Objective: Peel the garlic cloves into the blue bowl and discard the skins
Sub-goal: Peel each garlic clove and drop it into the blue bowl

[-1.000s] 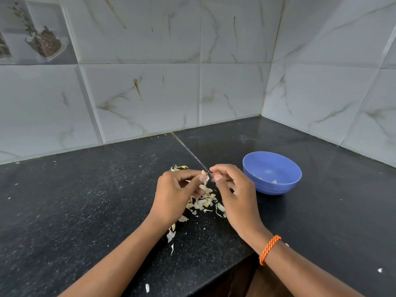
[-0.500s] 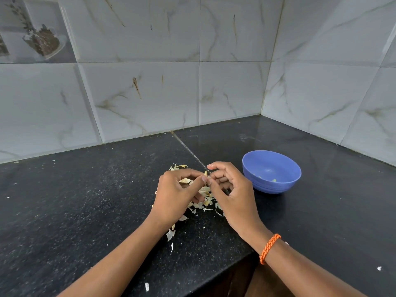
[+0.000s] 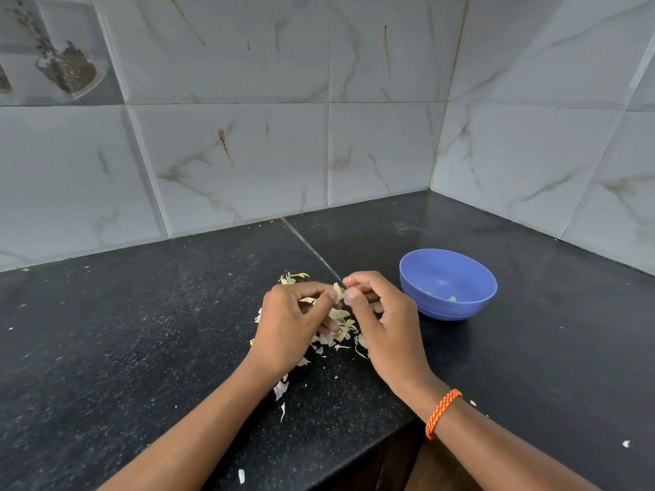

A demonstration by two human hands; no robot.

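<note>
**Both hands on one garlic clove above the skin pile**

While I look for print or a brand, I find no writing I can read anywhere on the blue bowl, the wall tiles or the black counter; one tile at the upper left carries only a picture.

From my feed, the left hand and the right hand meet at their fingertips. The garlic clove sits pinched between the left thumb and forefinger, and the right thumb and forefinger close narrowly on its other side. The remaining fingers of both hands curl inward beneath.

Directly below the fingertips, the loose skins lie scattered on the counter, with a few more flakes nearer the left wrist. The bowl stands just beside the right hand's knuckles, apart from them, and small pale pieces lie in its bottom. An orange cord bracelet circles the right wrist.
</note>
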